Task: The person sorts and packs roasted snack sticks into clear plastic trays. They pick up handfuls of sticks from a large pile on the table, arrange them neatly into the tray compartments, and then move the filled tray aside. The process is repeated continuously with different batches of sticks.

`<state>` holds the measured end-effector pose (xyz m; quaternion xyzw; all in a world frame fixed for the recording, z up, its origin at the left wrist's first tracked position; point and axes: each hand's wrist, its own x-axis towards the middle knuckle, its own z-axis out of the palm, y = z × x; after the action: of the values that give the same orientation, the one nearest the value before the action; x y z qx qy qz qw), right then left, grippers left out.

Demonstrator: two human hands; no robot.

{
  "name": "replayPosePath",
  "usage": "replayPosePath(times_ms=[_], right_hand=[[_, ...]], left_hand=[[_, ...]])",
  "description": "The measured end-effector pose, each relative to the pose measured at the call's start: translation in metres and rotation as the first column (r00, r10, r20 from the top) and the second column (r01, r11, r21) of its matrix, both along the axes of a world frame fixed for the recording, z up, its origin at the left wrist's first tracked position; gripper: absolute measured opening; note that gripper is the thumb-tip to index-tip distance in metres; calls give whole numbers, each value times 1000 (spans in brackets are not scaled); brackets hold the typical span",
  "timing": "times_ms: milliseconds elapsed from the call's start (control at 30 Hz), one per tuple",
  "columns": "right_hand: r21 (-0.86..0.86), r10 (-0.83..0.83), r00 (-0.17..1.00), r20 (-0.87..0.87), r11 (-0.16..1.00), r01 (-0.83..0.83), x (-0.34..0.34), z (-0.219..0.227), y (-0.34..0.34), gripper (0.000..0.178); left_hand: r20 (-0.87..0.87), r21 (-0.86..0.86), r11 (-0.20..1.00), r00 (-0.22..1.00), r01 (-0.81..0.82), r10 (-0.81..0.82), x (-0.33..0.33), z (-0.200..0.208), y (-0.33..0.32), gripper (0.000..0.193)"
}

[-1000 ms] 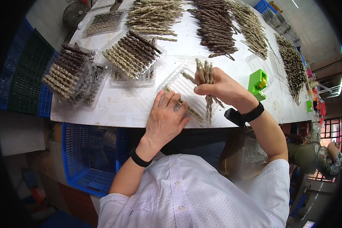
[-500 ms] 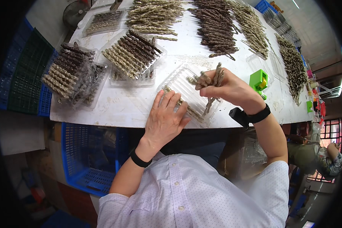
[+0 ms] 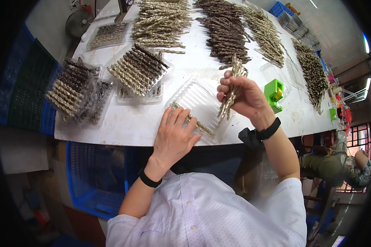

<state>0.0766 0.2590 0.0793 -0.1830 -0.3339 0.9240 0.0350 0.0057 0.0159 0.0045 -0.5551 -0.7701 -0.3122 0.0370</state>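
Observation:
My right hand grips a small bunch of glittery gold twisted sticks, held upright over the right side of a clear ribbed plastic tray. My left hand lies flat on the tray's near left corner, its fingers resting on a gold stick that lies in a groove there. Both wrists wear black bands.
On the white table stand filled trays of gold and brown sticks and another stack at the left. Loose piles lie across the back. A green block sits to the right. Blue crates stand below the table.
My right hand has lifted the bunch of sticks up off the tray and turned it more upright. My left hand has stayed flat on the tray's near corner.

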Motion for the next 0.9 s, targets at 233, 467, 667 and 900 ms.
replayPosePath(times_ms=[233, 467, 667, 900], right_hand=[[46, -48, 998, -46, 998, 50, 8, -15, -4, 18], [66, 90, 966, -244, 995, -77, -1, -12, -21, 26], [277, 96, 983, -158, 960, -49, 6, -4, -31, 27], [409, 64, 996, -63, 912, -33, 22, -15, -18, 21]], left_hand=[[288, 401, 914, 955, -56, -68, 3, 5, 2, 46], [940, 329, 944, -89, -8, -328, 5, 15, 39, 41], [969, 225, 974, 102, 7, -224, 20, 34, 46, 24], [972, 216, 975, 87, 48, -219, 33, 32, 51, 28]])
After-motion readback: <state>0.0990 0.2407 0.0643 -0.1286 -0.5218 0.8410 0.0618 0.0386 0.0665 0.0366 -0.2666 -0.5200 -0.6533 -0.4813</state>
